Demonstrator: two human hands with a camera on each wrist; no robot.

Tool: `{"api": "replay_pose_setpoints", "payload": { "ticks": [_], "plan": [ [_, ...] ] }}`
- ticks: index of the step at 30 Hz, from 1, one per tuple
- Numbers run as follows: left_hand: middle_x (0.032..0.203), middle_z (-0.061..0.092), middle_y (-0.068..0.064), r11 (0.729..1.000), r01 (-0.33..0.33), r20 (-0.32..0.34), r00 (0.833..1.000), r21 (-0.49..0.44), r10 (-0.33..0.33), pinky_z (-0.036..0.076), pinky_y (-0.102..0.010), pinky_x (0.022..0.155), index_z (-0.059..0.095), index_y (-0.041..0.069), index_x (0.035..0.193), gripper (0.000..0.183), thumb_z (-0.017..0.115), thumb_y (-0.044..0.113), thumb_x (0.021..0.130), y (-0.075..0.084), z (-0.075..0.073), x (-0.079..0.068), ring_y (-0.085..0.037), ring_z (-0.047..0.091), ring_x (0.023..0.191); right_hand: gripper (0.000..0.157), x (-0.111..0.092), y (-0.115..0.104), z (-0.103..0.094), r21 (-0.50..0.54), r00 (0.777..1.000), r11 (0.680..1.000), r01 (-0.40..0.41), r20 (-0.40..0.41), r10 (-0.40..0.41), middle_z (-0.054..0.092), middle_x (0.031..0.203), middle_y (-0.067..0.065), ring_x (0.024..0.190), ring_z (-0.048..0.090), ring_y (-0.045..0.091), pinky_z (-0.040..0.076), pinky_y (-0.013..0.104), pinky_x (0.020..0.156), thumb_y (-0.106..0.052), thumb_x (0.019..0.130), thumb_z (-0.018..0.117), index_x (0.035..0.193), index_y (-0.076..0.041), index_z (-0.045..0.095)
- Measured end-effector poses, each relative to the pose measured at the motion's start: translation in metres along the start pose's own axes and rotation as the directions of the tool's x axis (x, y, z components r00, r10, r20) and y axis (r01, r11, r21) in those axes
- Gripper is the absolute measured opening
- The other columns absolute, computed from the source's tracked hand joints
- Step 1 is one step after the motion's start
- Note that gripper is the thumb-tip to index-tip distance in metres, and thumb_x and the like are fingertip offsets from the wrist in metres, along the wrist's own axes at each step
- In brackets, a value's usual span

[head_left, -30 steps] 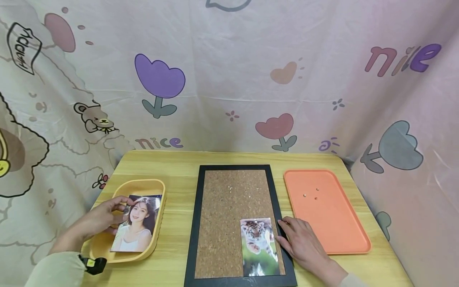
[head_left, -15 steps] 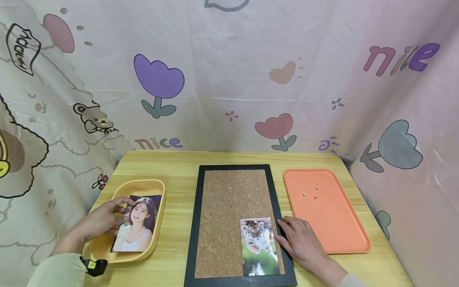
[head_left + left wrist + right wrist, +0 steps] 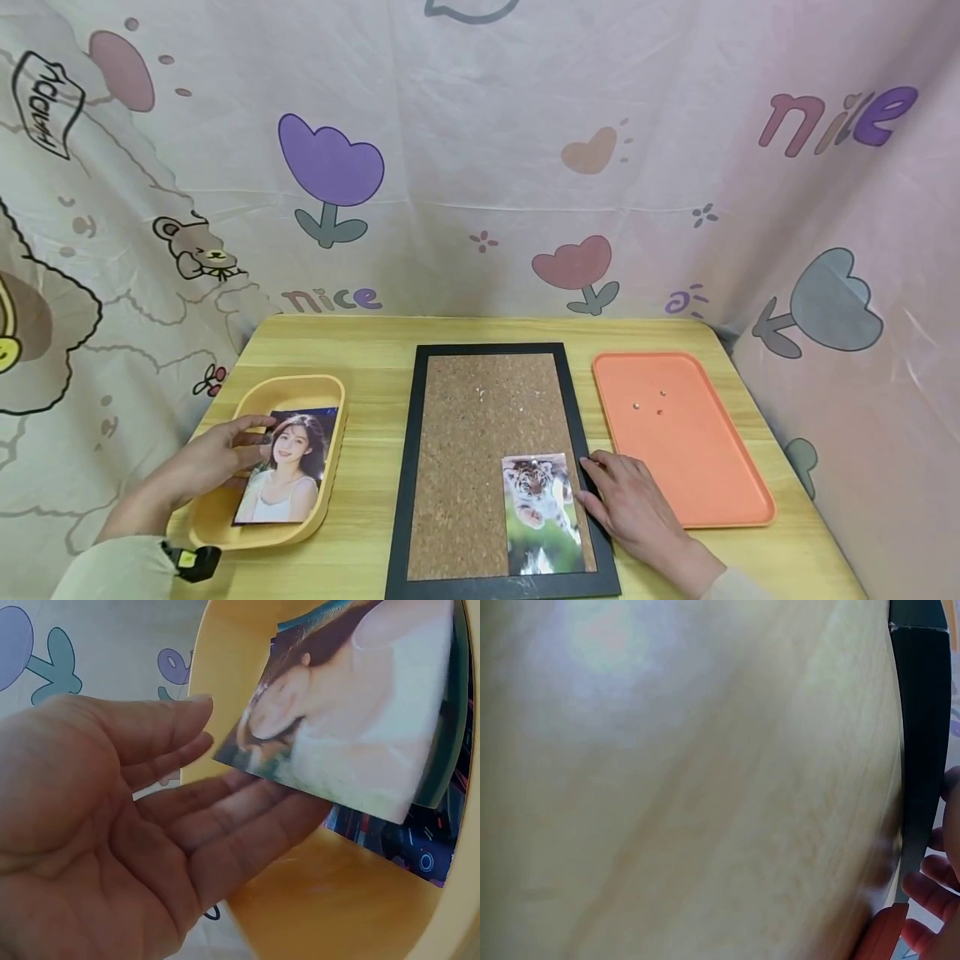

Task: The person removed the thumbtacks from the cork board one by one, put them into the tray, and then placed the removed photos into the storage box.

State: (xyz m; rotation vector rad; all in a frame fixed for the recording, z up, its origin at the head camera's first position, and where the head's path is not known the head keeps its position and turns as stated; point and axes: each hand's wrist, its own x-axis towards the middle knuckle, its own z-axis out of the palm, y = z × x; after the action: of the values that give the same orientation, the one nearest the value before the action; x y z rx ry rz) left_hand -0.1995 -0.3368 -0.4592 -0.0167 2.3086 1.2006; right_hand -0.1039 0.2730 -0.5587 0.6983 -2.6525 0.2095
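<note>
In the head view, my left hand reaches into the yellow basket at the left edge of the top portrait photo. In the left wrist view, its fingers extend under the photo, while the thumb stands apart from it. More photos lie beneath, partly hidden. My right hand rests on the right side of the black frame of the cork board; its loosely bent fingers show beside the frame in the right wrist view. A tiger cub photo lies on the board's lower right.
An orange tray to the right carries several small pins. A few tiny light specks show on the upper cork. The wooden table ends at a patterned curtain.
My left fingertips have drawn back slightly left, from over the portrait photo to its left edge. The right hand stays on the frame.
</note>
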Motion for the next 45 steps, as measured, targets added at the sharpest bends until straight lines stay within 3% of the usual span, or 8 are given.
{"api": "replay_pose_setpoints", "payload": {
  "ticks": [5, 9, 15, 20, 28, 31, 38, 45],
  "plan": [
    [0.145, 0.045, -0.047, 0.996, -0.004, -0.019, 1.000, 0.086, 0.006, 0.063, -0.049, 0.089, 0.035, -0.018, 0.150, 0.052, 0.054, 0.008, 0.109, 0.003, -0.001, -0.002, -0.043, 0.064, 0.121, 0.046, 0.001, 0.000, -0.001, -0.002, 1.000, 1.000, -0.005, 0.009, 0.005, 0.068, 0.122, 0.013, 0.111, 0.065, 0.029, 0.053, 0.050, 0.096, -0.040, 0.100, 0.071, 0.130, -0.004, 0.073],
    [0.134, 0.059, -0.039, 0.980, -0.061, -0.069, 0.995, 0.192, 0.075, 0.063, -0.040, 0.081, 0.045, -0.018, 0.145, 0.046, 0.055, 0.009, 0.108, 0.012, 0.003, -0.006, -0.039, 0.067, 0.113, 0.046, 0.001, 0.000, -0.003, -0.011, 1.000, 1.000, -0.009, 0.023, 0.009, 0.068, 0.122, 0.013, 0.111, 0.065, 0.029, 0.053, 0.051, 0.095, -0.039, 0.098, 0.073, 0.129, -0.005, 0.074],
    [0.107, 0.073, -0.015, 0.887, -0.165, -0.187, 0.945, 0.432, 0.267, 0.052, -0.026, 0.063, 0.066, -0.004, 0.125, 0.025, 0.064, 0.011, 0.105, 0.038, 0.026, -0.011, -0.022, 0.068, 0.088, 0.045, 0.004, -0.001, -0.007, -0.035, 0.999, 0.999, -0.001, 0.054, 0.003, 0.068, 0.121, 0.012, 0.110, 0.065, 0.028, 0.053, 0.050, 0.095, -0.038, 0.098, 0.073, 0.129, -0.005, 0.073],
    [0.092, 0.066, -0.001, 0.796, -0.160, -0.237, 0.904, 0.584, 0.356, 0.046, -0.032, 0.063, 0.070, 0.007, 0.112, 0.011, 0.066, 0.012, 0.103, 0.070, 0.059, -0.013, -0.013, 0.055, 0.075, 0.046, 0.006, 0.000, -0.012, -0.047, 0.997, 0.999, 0.000, 0.079, 0.003, 0.069, 0.120, 0.010, 0.109, 0.065, 0.026, 0.053, 0.049, 0.094, -0.039, 0.097, 0.074, 0.128, -0.005, 0.074],
    [0.111, 0.073, -0.004, 0.706, -0.276, -0.158, 0.861, 0.653, 0.483, 0.059, -0.049, 0.091, 0.074, 0.013, 0.114, 0.020, 0.075, 0.024, 0.098, 0.109, 0.141, -0.015, -0.025, 0.069, 0.104, 0.049, 0.010, -0.001, -0.014, -0.043, 0.994, 0.999, -0.015, 0.112, 0.020, 0.069, 0.122, 0.011, 0.111, 0.065, 0.028, 0.053, 0.050, 0.096, -0.039, 0.097, 0.075, 0.130, -0.003, 0.072],
    [0.107, 0.072, -0.001, 0.634, -0.352, -0.088, 0.827, 0.689, 0.555, 0.060, -0.043, 0.090, 0.074, 0.012, 0.113, 0.020, 0.076, 0.022, 0.096, 0.119, 0.174, -0.009, -0.021, 0.067, 0.102, 0.049, 0.011, -0.001, -0.015, -0.044, 0.994, 0.999, -0.013, 0.111, 0.018, 0.069, 0.122, 0.011, 0.111, 0.064, 0.028, 0.053, 0.050, 0.095, -0.039, 0.097, 0.075, 0.129, -0.002, 0.072],
    [0.115, 0.073, -0.001, 0.403, -0.524, 0.132, 0.716, 0.750, 0.686, 0.056, -0.042, 0.104, 0.073, 0.012, 0.120, 0.025, 0.067, 0.028, 0.101, 0.126, 0.246, 0.009, -0.020, 0.065, 0.111, 0.049, 0.013, -0.001, -0.015, -0.045, 0.993, 0.999, -0.013, 0.117, 0.018, 0.069, 0.122, 0.011, 0.112, 0.065, 0.029, 0.053, 0.050, 0.096, -0.041, 0.097, 0.075, 0.128, -0.003, 0.073],
    [0.131, 0.064, 0.003, 0.271, -0.588, 0.300, 0.692, 0.762, 0.657, 0.050, -0.038, 0.112, 0.063, 0.018, 0.139, 0.053, 0.057, 0.058, 0.105, 0.123, 0.286, 0.028, -0.016, 0.059, 0.126, 0.050, 0.013, -0.002, -0.013, -0.038, 0.992, 0.999, -0.023, 0.120, 0.027, 0.069, 0.123, 0.012, 0.113, 0.065, 0.029, 0.054, 0.051, 0.097, -0.041, 0.098, 0.074, 0.129, -0.003, 0.073]
  ]
}}
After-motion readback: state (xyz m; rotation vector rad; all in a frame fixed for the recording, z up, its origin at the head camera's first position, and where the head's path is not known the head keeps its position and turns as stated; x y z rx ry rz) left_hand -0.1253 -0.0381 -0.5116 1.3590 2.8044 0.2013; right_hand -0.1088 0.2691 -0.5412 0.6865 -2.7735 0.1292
